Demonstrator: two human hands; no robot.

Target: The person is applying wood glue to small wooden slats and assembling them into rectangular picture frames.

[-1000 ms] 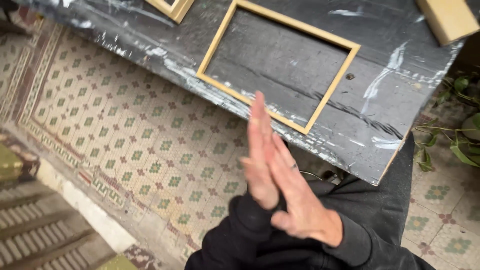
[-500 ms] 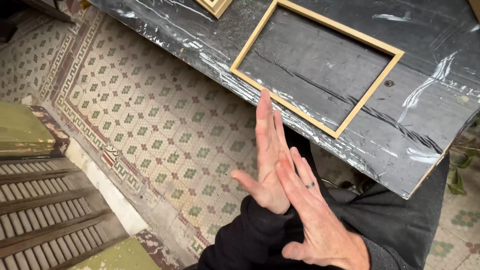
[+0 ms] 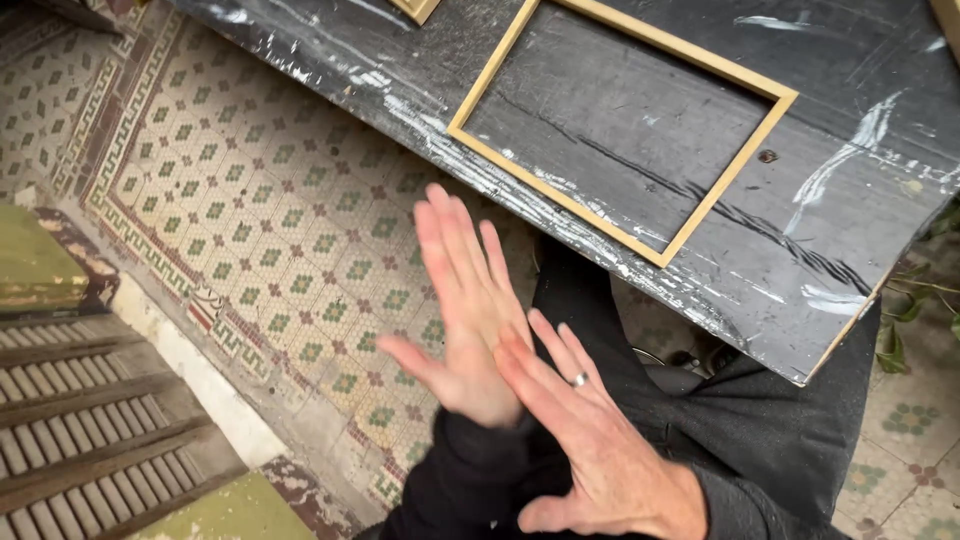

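Observation:
My left hand [image 3: 462, 318] is raised flat with its palm showing, fingers stretched upward and thumb out to the left. My right hand [image 3: 598, 452], with a ring on one finger, lies across the heel of the left palm, back facing me. Both hands hold nothing and both wear black sleeves. They hover over the tiled floor, just below the near edge of a black, paint-streaked board [image 3: 850, 250]. A pale wooden rectangular frame [image 3: 560, 185] lies flat on that board, above and right of my hands.
Patterned floor tiles [image 3: 260, 230] spread to the left. A grey slatted step [image 3: 80, 420] and green worn surfaces [image 3: 30, 265] are at the lower left. The corner of another wooden frame [image 3: 415, 8] shows at the top edge. Green leaves [image 3: 900, 330] hang at right.
My hands slid against each other: the left turned from edge-on to palm-up, the right moved down toward the left wrist. The view shifted, so the frame sits further right.

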